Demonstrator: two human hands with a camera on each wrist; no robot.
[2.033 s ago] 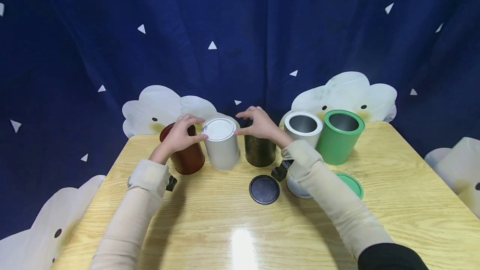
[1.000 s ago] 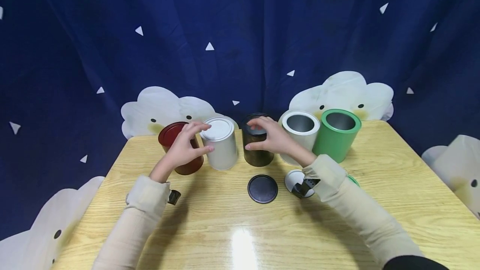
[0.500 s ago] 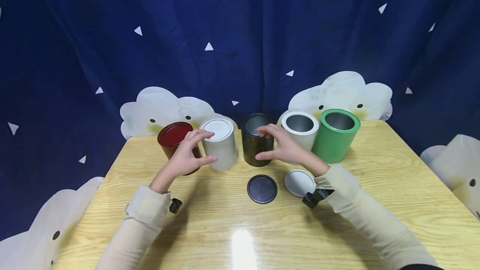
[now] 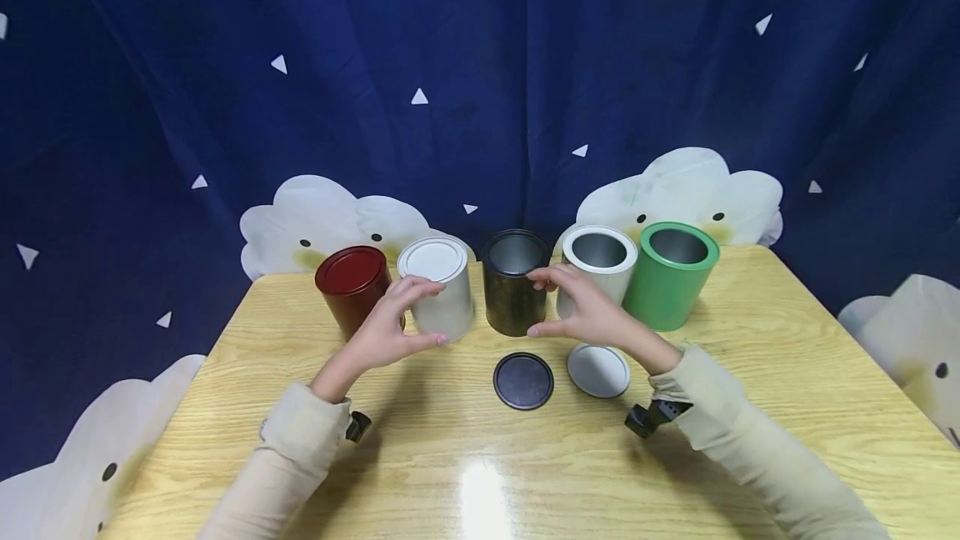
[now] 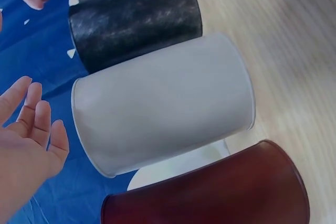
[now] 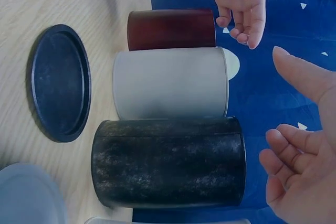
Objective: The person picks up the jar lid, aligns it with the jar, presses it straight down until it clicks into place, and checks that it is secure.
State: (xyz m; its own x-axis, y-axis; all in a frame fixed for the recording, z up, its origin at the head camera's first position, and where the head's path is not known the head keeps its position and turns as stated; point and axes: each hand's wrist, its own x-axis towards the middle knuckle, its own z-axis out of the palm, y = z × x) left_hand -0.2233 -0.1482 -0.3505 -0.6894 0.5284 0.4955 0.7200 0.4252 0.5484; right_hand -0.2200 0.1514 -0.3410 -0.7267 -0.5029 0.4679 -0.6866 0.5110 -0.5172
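In the head view a white can with its lid on stands between a lidded dark red can and a lidless black can. My left hand, thumb and fingers spread apart, is held in front of the white and red cans with nothing in it. My right hand hangs in front of the black can and a lidless white can, likewise holding nothing. The left wrist view has my left hand apart from the covered white can. Relaxed fingers of my right hand show beyond the black can.
A black lid and a white lid lie flat on the wooden table before the row. At its right end stands a lidless green can. Behind hangs a dark blue curtain with cloud shapes.
Both hands have drawn back from the covered white can toward the person, the right one also moving rightward. The white lid and the black can's mouth are now uncovered from view.
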